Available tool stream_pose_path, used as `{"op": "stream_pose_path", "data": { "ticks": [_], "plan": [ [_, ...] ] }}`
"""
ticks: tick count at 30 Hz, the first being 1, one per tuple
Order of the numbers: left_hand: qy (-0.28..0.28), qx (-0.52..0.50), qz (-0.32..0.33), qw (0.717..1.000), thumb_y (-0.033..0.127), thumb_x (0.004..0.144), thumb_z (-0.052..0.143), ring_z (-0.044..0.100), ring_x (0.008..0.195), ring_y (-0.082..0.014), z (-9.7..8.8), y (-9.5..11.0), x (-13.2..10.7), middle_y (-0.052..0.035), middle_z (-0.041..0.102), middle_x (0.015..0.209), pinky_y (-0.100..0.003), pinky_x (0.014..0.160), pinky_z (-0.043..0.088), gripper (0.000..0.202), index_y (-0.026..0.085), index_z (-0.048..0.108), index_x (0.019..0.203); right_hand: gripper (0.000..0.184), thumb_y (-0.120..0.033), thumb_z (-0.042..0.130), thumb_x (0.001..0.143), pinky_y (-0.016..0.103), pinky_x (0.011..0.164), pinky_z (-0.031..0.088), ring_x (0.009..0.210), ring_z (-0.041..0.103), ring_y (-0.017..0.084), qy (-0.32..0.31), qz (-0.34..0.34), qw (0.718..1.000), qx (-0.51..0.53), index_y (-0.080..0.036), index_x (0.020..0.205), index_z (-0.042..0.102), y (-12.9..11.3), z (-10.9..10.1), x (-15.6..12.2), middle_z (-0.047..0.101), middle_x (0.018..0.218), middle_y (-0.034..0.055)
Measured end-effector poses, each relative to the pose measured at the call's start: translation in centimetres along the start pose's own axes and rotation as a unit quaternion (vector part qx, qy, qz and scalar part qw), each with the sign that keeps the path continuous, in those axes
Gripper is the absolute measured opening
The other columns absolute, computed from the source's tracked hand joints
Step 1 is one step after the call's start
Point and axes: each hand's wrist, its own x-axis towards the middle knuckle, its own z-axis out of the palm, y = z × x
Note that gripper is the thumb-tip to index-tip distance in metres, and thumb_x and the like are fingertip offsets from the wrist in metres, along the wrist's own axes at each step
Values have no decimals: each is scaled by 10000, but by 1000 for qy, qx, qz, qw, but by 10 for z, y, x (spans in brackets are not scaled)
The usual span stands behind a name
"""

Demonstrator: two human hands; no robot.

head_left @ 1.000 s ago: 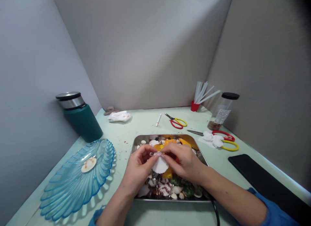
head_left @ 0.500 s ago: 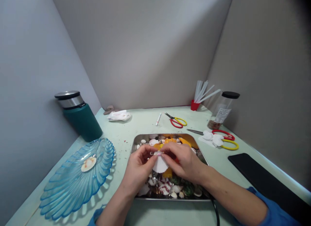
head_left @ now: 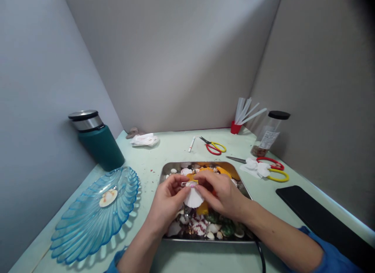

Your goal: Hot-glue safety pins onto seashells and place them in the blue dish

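The white shell [head_left: 194,198], marked with pink near its narrow end, is held above the near half of the metal tray [head_left: 205,241] by both hands. By the left hand [head_left: 166,200], its thumb and curled fingers drawn close together, the shell's narrow end is gripped beside a small silvery piece [head_left: 184,184]. By the right hand [head_left: 224,193], half curled, the other side is pinched, the thumb laid against the shell. Compared with half a second ago, the right index fingertip has been lifted slightly, and more of the silvery piece is exposed (the shell itself has hardly been moved). Beneath, the tray is filled with mixed shells [head_left: 200,226]. Farther off, red-and-yellow scissors [head_left: 216,148] are seen lying on the surface [head_left: 172,148].
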Motion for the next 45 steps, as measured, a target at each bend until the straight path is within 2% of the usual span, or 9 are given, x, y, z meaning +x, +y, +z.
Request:
{"op": "stream_pose_path", "data": {
  "ticks": [3,7,16,24,32,41,45],
  "plan": [
    [-6,-2,-1,1000,246,653,759,571,604,-97,-1,1,-1,14,656,686,-175,555,442,191,152,640,770,167,-222,527,893,240,587,414,640,550,130,4,11,1000,6,-171,1051,541,0,0,0,617,785,28],
    [-3,8,17,1000,233,664,759,573,648,-97,0,2,-2,19,651,703,-166,585,438,164,158,646,756,74,-183,482,905,257,637,418,685,545,142,-3,-11,1000,11,-178,928,552,-1,-2,1,608,790,34],
    [-22,-5,-22,1000,270,687,751,599,672,-112,-2,3,-2,-22,711,765,-191,631,467,178,153,699,811,71,-177,481,911,247,634,425,680,547,137,-3,-11,1000,20,-176,897,550,-2,-2,3,609,773,29],
    [-40,-28,-25,999,262,690,752,633,727,-128,-6,1,-2,-45,748,840,-196,670,486,217,156,729,878,180,-162,492,908,266,723,472,815,611,158,10,-22,999,38,-184,1079,545,-1,-1,0,657,952,66],
    [-35,-32,-33,998,263,689,754,635,708,-128,-7,-1,-1,-52,746,832,-203,663,492,223,154,737,883,159,-179,481,918,273,724,478,807,617,161,-8,-24,999,39,-177,1048,573,-2,-2,2,667,922,64],
    [-29,-62,-26,997,257,667,772,596,590,-88,-5,-1,0,-13,707,701,-178,576,475,193,139,705,803,133,-179,499,907,264,687,475,764,617,156,2,-25,999,31,-186,1019,570,0,0,1,669,899,57],
    [-27,-52,-42,997,253,654,780,601,605,-95,-4,0,-1,-19,707,701,-180,583,479,208,131,702,802,142,-183,510,903,260,678,474,751,615,153,15,-21,999,24,-190,1036,562,1,0,1,669,875,52]
  ]
}}
